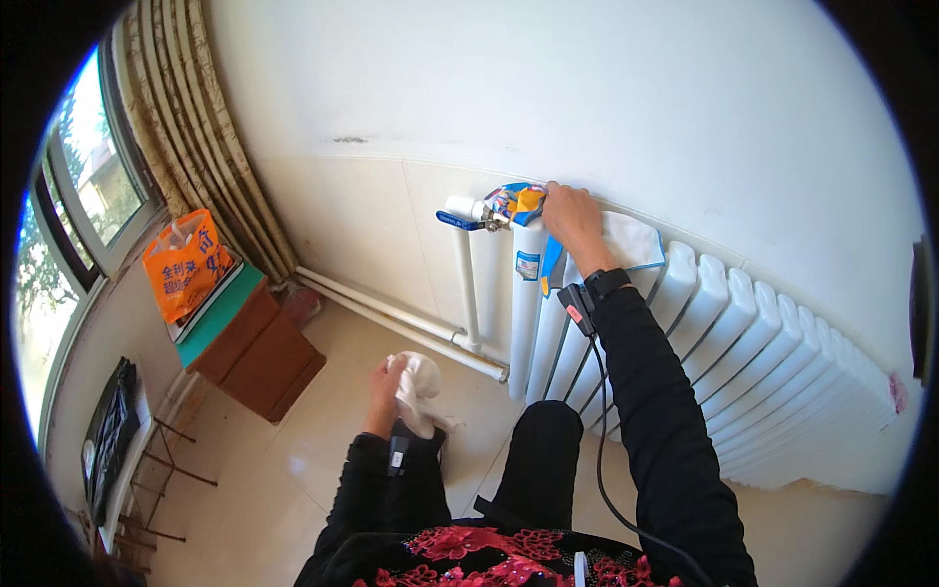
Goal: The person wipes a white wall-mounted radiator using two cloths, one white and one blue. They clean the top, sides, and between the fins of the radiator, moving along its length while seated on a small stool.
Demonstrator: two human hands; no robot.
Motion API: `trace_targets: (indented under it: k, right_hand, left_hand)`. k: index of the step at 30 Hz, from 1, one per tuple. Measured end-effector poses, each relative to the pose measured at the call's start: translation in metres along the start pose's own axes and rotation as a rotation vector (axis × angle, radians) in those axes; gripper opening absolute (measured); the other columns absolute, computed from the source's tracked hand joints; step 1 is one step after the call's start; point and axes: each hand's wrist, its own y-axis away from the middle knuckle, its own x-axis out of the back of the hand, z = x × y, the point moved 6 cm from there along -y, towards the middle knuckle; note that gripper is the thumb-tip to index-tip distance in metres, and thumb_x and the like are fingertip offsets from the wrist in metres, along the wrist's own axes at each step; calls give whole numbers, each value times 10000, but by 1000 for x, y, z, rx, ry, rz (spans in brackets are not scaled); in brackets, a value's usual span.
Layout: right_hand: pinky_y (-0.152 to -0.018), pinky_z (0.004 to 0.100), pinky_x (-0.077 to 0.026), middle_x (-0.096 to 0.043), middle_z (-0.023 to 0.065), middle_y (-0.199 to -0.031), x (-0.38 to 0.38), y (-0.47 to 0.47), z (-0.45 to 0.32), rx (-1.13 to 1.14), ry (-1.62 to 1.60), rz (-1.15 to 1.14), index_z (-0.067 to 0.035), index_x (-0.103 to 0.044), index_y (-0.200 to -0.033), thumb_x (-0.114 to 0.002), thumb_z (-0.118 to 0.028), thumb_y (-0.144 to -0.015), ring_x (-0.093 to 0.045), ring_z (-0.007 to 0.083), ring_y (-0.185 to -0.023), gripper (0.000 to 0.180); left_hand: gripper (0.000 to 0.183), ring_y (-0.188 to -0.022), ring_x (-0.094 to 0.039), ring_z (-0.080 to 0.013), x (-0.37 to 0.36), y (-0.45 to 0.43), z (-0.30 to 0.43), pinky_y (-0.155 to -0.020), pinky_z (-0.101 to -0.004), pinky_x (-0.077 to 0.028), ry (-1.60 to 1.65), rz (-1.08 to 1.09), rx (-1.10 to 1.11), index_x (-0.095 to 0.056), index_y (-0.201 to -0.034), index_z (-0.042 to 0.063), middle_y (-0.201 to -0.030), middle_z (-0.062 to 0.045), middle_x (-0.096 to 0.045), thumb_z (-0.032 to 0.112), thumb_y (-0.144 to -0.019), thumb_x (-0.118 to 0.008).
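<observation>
A white ribbed radiator stands along the wall at the right. Across its top near the valve end lies a multicoloured cloth with a blue border, and a white cloth with a blue edge lies beside it. My right hand is on top of the radiator, its fingers at the edge of the coloured cloth; whether they grip it is hidden. My left hand holds a crumpled white cloth in front of my left knee, apart from the radiator.
A blue-handled valve and white pipes adjoin the radiator's left end. Further left stand a brown cabinet with an orange plastic bag on top, and a metal-legged stand bearing black plastic. A black cable hangs by my right arm.
</observation>
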Motion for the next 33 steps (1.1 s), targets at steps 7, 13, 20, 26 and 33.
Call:
trace_targets:
  k: [7, 13, 20, 26, 33]
  right_hand:
    - [-779, 411, -482, -657, 94, -932, 21, 60, -26, 231, -15, 386, -102, -645, -1051, -517, -111, -860, -601, 298, -888, 230]
    - [-800, 374, -464, -649, 103, -1049, 12, 150, -21, 504, -93, 413, -84, -650, -1056, -535, -47, -826, -579, 270, -881, 259]
    - [-946, 330, -470, -661, 131, -1157, 30, 206, 67, -262, -649, -23, -38, -654, -1155, -475, 19, -879, -627, 277, -1088, 333]
    - [-922, 373, -430, -624, 100, -1167, 182, 164, 86, 92, -23, 745, -133, -666, -1198, -571, -14, -853, -545, 289, -1063, 377]
    - [-912, 408, -445, -616, 43, -1234, 116, 122, 130, 21, 75, -9, -104, -675, -1103, -518, -338, -949, -565, 293, -1060, 321]
  left_hand:
    - [324, -774, -543, -125, -51, -39, -61, -685, -306, -466, -245, -129, -195, -643, -939, -38, -808, -66, -637, 281, -940, -590]
    - [369, -724, -509, -126, -102, -22, -79, -638, -340, -450, -315, -345, -311, -606, -896, -68, -732, -110, -612, 296, -948, -575]
    - [370, -845, -622, -210, -108, -27, -51, -766, -371, -489, -414, -428, -162, -641, -1034, -69, -894, -169, -692, 284, -934, -589]
    - [284, -798, -534, -87, -203, -20, 130, -670, -261, -462, 97, -397, -498, -605, -1070, 14, -893, -15, -600, 283, -992, -557]
    - [427, -1131, -549, -295, -356, 23, 196, -935, -486, -402, -1080, -641, -1364, -631, -1238, 155, -1232, -90, -610, 429, -915, -578]
